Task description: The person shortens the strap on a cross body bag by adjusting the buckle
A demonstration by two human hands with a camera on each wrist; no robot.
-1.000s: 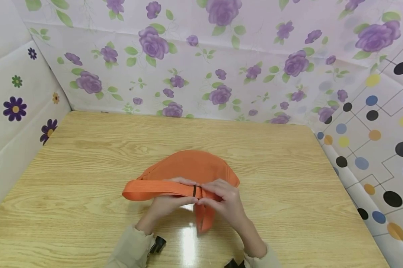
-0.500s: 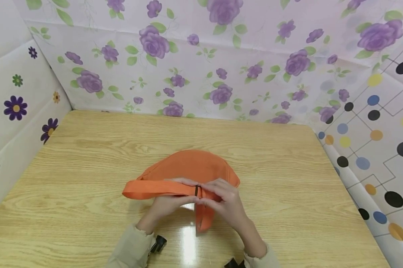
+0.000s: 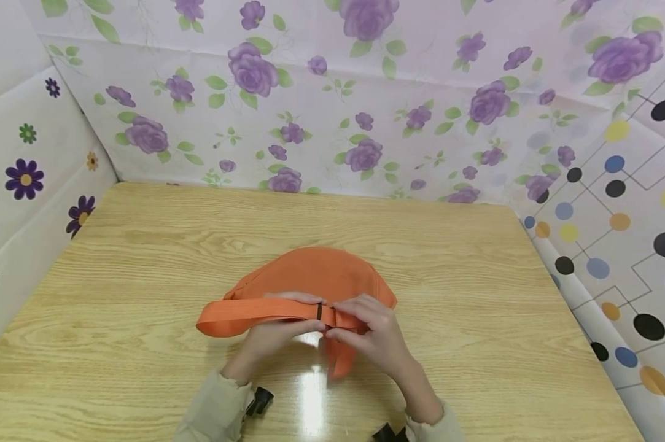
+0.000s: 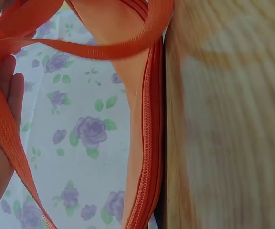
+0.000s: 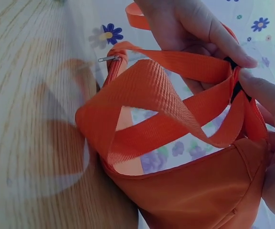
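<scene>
An orange waist bag (image 3: 321, 270) stands on the table, its zip (image 4: 148, 143) showing in the left wrist view. Its orange webbing strap (image 3: 238, 314) loops out to the left in front of it. My left hand (image 3: 274, 337) pinches the strap beside a black slider buckle (image 3: 319, 311), thumb below and fingers above. Close by on the right, my right hand (image 3: 376, 325) pinches the strap between thumb and fingers, with a second dark piece (image 5: 240, 88) at its fingertips. Below the hands hangs a loose loop of strap (image 3: 341, 359).
The wooden table (image 3: 144, 258) reaches back to a wall of floral cloth (image 3: 310, 123). Patterned sheets also line the left and right sides. A black wrist device (image 3: 261, 400) sits by the left sleeve, and another (image 3: 384, 433) by the right one.
My left hand has shifted slightly left with the slider, and the gap to the right fingertips has widened. The left strap loop bulges further out; the hanging loop has swung slightly right.
</scene>
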